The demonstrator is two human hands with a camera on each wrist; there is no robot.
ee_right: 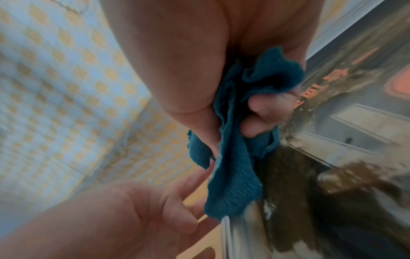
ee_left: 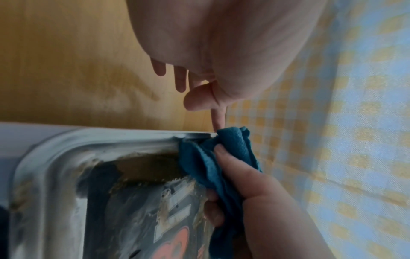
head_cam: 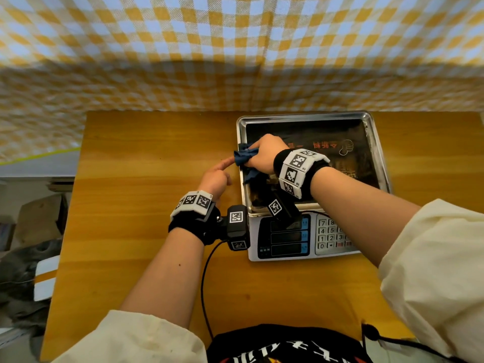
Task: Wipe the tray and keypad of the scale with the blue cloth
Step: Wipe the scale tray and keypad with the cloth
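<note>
The right hand has its fingers curled tight around the bunched blue cloth, with the thumb pressed over the folds, as the left wrist view shows. It holds the cloth against the left rim of the scale's steel tray, about midway along that side, so that part of the cloth spills over the rim towards the table and part hangs down inside the tray.

The left hand sits on the wooden table just left of the tray. Its index finger is stretched out straight and the tip touches the cloth at the rim; the other fingers are loosely bent and hold nothing.

The tray is shiny metal with a raised edge, and its floor carries a dark printed sheet with orange characters (worn and smeared with brownish grime near the rim, seen clearly in both wrist views). Nearer the person than the tray, the scale's front panel shows three dark displays and the keypad of numbered keys, partly hidden under the right forearm. A yellow-and-blue checked curtain hangs beyond the table.
</note>
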